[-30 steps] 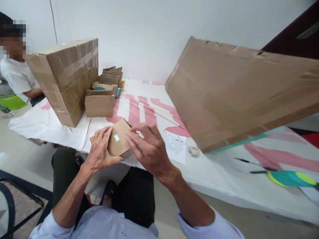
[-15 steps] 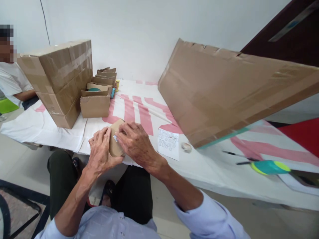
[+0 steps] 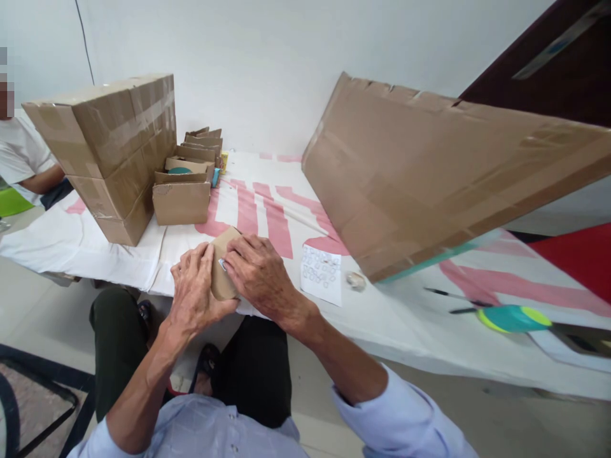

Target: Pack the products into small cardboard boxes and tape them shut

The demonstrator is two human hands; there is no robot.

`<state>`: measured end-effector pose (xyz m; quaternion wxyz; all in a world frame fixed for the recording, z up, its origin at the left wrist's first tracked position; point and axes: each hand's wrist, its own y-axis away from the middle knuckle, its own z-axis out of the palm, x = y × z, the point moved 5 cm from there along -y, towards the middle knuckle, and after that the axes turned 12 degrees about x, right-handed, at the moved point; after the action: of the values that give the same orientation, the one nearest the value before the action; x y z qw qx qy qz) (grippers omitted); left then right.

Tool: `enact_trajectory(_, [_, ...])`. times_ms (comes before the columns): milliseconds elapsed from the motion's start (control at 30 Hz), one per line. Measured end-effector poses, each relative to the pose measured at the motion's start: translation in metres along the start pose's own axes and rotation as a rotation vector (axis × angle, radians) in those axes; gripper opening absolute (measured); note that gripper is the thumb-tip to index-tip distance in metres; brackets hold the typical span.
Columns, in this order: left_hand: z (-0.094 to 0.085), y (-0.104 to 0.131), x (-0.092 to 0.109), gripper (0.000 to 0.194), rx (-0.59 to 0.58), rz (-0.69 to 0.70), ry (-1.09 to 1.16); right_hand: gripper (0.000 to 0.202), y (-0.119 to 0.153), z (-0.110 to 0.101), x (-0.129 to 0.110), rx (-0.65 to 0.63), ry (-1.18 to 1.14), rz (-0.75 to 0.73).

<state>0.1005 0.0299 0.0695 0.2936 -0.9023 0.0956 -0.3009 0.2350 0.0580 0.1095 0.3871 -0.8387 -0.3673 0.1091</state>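
A small brown cardboard box [image 3: 223,280] is at the table's front edge, between my two hands. My left hand [image 3: 193,280] is closed around its left side, with the thumb along the near edge. On the top face lies a small pale label [image 3: 222,263], partly covered by fingertips. My right hand [image 3: 258,267] has its fingers curled and pressed together over that label, resting against the box. The right fingertips are partly hidden, and any print on the label is too small to read.
Stacked taped boxes [image 3: 109,152] and a row of open cartons [image 3: 181,200] stand at left. A large cardboard panel [image 3: 429,172] leans at right. A printed sheet [image 3: 321,273], a tape roll [image 3: 356,281] and a teal-and-yellow object [image 3: 515,318] lie on the cloth. Another person sits far left.
My right fingertips have shifted slightly over the label and cover more of it. My left hand keeps its hold on the box. The view has turned a little.
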Motion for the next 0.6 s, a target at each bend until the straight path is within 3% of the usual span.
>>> enact_trajectory(600, [0.0003, -0.0015, 0.0038, 0.108, -0.01, 0.0, 0.019, 0.024, 0.002, 0.0052, 0.0033, 0.005, 0.001, 0.042])
